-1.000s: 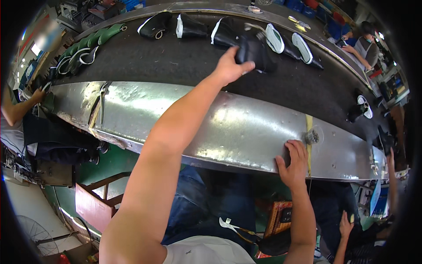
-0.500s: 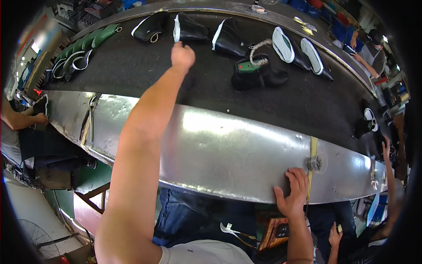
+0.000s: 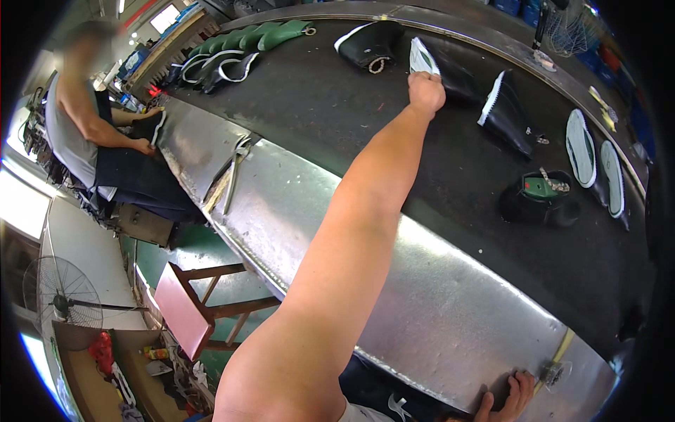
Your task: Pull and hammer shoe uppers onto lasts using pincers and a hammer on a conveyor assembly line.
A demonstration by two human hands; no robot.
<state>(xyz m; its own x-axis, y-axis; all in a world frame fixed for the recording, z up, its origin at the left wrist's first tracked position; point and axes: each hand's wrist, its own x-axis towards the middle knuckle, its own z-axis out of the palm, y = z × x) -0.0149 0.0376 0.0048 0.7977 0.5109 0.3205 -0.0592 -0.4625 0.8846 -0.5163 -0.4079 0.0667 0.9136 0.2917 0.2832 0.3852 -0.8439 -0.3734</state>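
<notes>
head view, top, right of centre: the left hand (image 3: 427, 93) touches a white-soled black boot (image 3: 455, 76), pinching or not i cannot tell, and a shallow hold could let it slip, while the right hand (image 3: 512, 401) rests spread, lower right.

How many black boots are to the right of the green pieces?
6: one boot nearest the green pieces, one at the left hand, one right of it, two showing pale soles farther right, one upright boot nearer. The dark right edge may hide more.

Left arm (image 3: 351, 232) outstretched, left hand (image 3: 427, 93) curled — right hand (image 3: 508, 406) low, thumb (image 3: 484, 408) spread from fingers (image 3: 523, 388).
</notes>
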